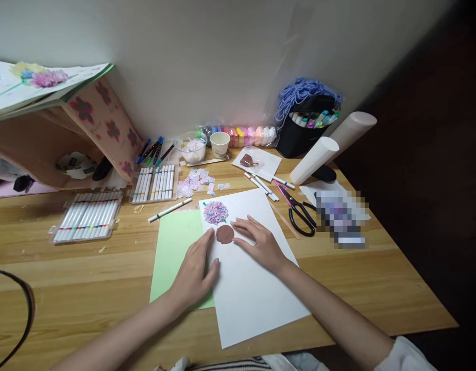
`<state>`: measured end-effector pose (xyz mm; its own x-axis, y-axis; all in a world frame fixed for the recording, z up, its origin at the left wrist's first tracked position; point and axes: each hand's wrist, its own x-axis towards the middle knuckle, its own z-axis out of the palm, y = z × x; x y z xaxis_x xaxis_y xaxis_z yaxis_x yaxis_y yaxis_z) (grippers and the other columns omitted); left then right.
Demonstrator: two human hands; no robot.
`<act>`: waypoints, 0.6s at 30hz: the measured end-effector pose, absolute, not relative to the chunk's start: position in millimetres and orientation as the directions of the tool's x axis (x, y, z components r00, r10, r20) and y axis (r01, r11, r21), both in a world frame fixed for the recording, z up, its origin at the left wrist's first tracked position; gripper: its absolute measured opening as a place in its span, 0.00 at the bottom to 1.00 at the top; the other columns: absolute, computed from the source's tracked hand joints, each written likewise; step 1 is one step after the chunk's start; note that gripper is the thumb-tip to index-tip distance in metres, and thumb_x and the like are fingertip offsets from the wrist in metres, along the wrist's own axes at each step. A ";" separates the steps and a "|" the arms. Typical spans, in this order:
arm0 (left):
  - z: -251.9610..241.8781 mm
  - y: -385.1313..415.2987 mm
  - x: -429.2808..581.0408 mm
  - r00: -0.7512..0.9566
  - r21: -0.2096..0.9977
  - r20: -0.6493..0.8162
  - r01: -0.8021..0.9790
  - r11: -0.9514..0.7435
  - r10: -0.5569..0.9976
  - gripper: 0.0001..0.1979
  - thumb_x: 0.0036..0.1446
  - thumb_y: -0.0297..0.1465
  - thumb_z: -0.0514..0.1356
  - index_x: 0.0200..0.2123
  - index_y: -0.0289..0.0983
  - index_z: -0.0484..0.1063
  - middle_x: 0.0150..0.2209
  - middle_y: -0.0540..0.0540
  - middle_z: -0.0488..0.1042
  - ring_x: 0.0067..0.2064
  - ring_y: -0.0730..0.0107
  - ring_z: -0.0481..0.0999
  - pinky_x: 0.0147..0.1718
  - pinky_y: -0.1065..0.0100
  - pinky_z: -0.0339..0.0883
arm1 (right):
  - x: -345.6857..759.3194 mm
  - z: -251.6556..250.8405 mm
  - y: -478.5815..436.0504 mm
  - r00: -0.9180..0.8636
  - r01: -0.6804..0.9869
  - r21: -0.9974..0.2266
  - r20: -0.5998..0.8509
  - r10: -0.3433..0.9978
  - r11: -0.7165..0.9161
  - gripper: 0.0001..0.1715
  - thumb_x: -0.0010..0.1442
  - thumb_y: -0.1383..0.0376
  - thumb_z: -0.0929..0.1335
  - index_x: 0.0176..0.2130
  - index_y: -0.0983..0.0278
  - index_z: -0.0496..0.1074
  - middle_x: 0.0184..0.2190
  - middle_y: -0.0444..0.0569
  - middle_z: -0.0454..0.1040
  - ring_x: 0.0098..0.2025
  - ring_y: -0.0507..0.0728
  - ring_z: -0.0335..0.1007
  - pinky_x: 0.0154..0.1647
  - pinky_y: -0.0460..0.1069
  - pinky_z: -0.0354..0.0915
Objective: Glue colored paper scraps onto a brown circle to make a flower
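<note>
A flat, roundish brown clay piece [224, 234] lies on the white paper [257, 293], just below a pink, blue and purple paper flower [216, 212]. My left hand [195, 268] rests over the paper's left edge, thumb apart from the fingers, holding nothing. On the other side, my right hand [259, 239] has its fingers spread, with thumb and fingertips at the clay's right edge. Green paper [176, 257] sits partly under the white sheet.
Marker cases [87, 216], torn paper bits [195, 181], a paper cup [220, 144] and clay packets [249, 136] stand behind. Black scissors [300, 214], loose markers [261, 186], white tubes [314, 159] and a black pen box [300, 136] are at the right.
</note>
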<state>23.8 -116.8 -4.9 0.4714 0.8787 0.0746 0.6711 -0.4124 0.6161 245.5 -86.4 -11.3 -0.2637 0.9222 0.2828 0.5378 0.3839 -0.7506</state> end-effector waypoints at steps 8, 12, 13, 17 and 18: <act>1.3 -103.2 10.9 0.411 0.528 0.102 0.749 -0.400 0.906 0.36 0.62 0.33 0.51 0.67 0.40 0.33 0.66 0.37 0.50 0.64 0.54 0.55 0.58 0.50 0.59 | 230.6 -9.8 -76.5 -0.070 0.312 -0.947 0.051 0.996 0.071 0.18 0.60 0.62 0.66 0.51 0.58 0.66 0.54 0.51 0.71 0.57 0.59 0.66 0.57 0.57 0.65; 0.9 -90.1 4.0 0.387 0.526 0.131 0.753 -0.395 0.913 0.34 0.62 0.32 0.50 0.67 0.39 0.35 0.66 0.37 0.50 0.64 0.55 0.56 0.58 0.51 0.60 | 221.8 -9.7 -69.0 0.015 0.247 -0.969 0.017 1.000 0.013 0.15 0.61 0.60 0.65 0.48 0.58 0.66 0.53 0.51 0.72 0.57 0.59 0.66 0.59 0.58 0.63; 0.1 -88.0 2.6 0.386 0.530 0.139 0.749 -0.398 0.912 0.34 0.62 0.32 0.49 0.67 0.39 0.35 0.66 0.36 0.51 0.64 0.55 0.57 0.58 0.51 0.61 | 220.8 -9.9 -65.5 0.028 0.237 -0.972 0.011 1.000 0.004 0.14 0.61 0.59 0.65 0.47 0.58 0.67 0.53 0.51 0.72 0.56 0.58 0.67 0.58 0.57 0.63; -3.8 -87.6 -1.0 0.437 0.516 0.172 0.723 -0.459 0.883 0.34 0.62 0.30 0.48 0.67 0.40 0.33 0.62 0.36 0.58 0.57 0.56 0.67 0.51 0.54 0.68 | 222.9 -6.8 -38.1 0.041 0.191 -0.982 -0.003 0.999 -0.011 0.13 0.59 0.57 0.66 0.41 0.62 0.68 0.46 0.54 0.76 0.50 0.59 0.72 0.53 0.56 0.67; -4.6 -89.2 -1.5 0.461 0.498 0.183 0.718 -0.486 0.868 0.34 0.62 0.29 0.48 0.67 0.39 0.32 0.61 0.35 0.60 0.56 0.56 0.69 0.49 0.54 0.69 | 225.6 -4.4 -29.3 0.034 0.188 -0.982 -0.007 0.999 -0.014 0.13 0.58 0.57 0.66 0.40 0.62 0.69 0.44 0.54 0.77 0.49 0.59 0.73 0.51 0.56 0.68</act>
<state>-1.5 -89.2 -4.6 0.4611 0.8683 0.1829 0.7182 -0.4863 0.4977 225.6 -29.3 -4.4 0.0344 0.9994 -0.0075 0.1880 -0.0138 -0.9821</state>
